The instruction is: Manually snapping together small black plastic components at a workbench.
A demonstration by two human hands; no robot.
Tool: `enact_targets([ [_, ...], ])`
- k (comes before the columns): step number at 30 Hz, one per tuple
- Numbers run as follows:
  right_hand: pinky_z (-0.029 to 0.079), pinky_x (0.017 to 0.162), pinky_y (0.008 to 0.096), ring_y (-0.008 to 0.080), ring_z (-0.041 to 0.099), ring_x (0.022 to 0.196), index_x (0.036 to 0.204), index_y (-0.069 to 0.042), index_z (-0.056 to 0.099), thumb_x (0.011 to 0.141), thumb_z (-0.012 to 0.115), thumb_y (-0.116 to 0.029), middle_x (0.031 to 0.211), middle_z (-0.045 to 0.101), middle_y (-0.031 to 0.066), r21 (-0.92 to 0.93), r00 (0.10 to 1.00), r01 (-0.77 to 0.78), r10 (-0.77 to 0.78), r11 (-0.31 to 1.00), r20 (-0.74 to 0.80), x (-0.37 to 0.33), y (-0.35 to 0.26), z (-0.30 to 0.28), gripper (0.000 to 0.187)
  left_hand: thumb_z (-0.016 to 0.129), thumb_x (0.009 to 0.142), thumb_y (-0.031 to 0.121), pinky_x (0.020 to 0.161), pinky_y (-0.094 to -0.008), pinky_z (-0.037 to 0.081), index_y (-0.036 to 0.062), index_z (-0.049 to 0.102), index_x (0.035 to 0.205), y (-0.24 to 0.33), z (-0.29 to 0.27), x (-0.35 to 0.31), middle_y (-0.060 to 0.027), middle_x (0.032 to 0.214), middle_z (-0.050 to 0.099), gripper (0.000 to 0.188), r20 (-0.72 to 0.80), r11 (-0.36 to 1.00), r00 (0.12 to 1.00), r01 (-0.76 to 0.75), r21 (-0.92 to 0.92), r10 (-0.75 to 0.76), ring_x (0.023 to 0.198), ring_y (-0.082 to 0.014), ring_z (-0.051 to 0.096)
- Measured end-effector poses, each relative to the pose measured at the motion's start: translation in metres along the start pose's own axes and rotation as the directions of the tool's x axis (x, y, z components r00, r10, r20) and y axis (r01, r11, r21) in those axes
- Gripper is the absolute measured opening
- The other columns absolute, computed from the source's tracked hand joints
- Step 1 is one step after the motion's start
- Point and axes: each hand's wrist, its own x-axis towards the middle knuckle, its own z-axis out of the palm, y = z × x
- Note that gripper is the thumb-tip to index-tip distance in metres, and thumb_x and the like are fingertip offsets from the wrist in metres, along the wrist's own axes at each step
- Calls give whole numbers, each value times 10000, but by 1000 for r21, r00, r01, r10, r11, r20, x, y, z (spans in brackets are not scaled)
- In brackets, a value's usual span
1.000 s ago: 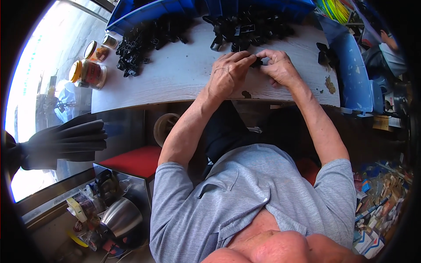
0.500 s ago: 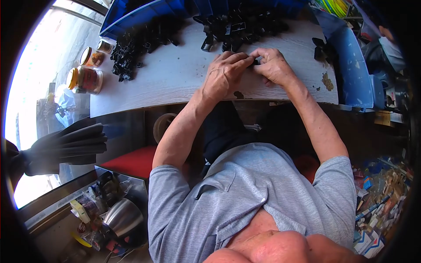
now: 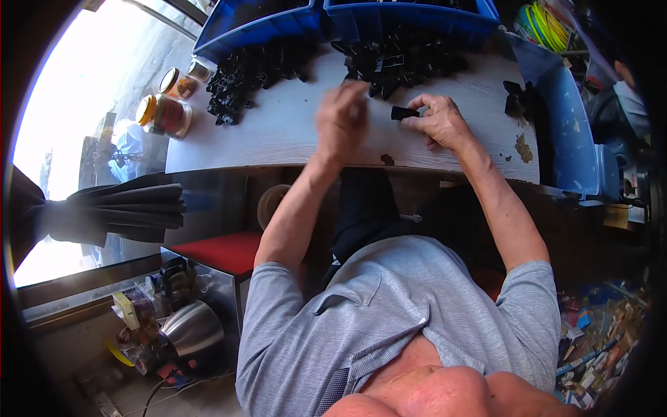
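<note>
Between the thumb and fingers of my right hand (image 3: 442, 125) is a small black plastic part (image 3: 401, 112), its flat end pointing left. My left hand (image 3: 340, 124) is up over the white table (image 3: 278, 139), apart from that part and smeared by motion; whether it holds anything does not show. Just beyond my hands spreads a pile of black plastic parts (image 3: 417, 59). A second pile of smaller black pieces (image 3: 240, 83) lies farther left on the tabletop.
Two blue bins (image 3: 260, 31) line the far edge. Lidded jars (image 3: 165, 116) stand at the left edge. At right, a few black parts (image 3: 521, 101) lie beside a light-blue bin (image 3: 573, 132). A red-topped cabinet (image 3: 226, 251) and a steel kettle (image 3: 193, 330) are lower left.
My hands were together at the black part. Now my left hand has come away to the left, while my right hand keeps the part. The view has shifted slightly.
</note>
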Motion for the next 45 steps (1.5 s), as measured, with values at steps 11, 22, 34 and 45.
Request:
enact_targets([
  [11, 549, 432, 294, 115, 587, 468, 1196, -24, 606, 833, 814, -220, 569, 516, -5, 485, 956, -48, 181, 873, -231, -10, 39, -72, 462, 623, 788, 3, 931, -461, 533, 132, 700, 1184, -91, -53, 31, -111, 1273, 641, 423, 252, 810, 957, -34, 586, -143, 1133, -372, 609],
  [22, 589, 502, 333, 145, 585, 499, 1174, -83, 671, 836, 797, -172, 588, 491, 9, 485, 842, 53, 222, 873, -492, -3, 46, -105, 371, 639, 825, 7, 845, -428, 536, 68, 665, 1172, -54, -59, 9, -135, 1153, 637, 354, 296, 880, 954, -172, 442, 38, 1021, -340, 621],
  [34, 498, 394, 279, 100, 536, 459, 1270, -114, 659, 864, 749, -190, 706, 617, 46, 35, 966, -26, 35, 999, -258, 40, -11, -18, 424, 678, 842, 14, 879, -421, 540, 61, 694, 1168, -55, -57, 11, -123, 1155, 689, 330, 325, 927, 945, -151, 344, 33, 1021, -338, 659],
  [45, 508, 403, 275, 120, 570, 452, 1012, -77, 690, 843, 781, -237, 676, 639, 45, -74, 963, -111, 89, 991, -255, 44, -8, -10, 250, 695, 850, 2, 826, -383, 562, 50, 685, 1188, -42, -46, -4, -125, 1003, 736, 342, 131, 962, 991, -8, 273, -29, 921, -296, 698],
])
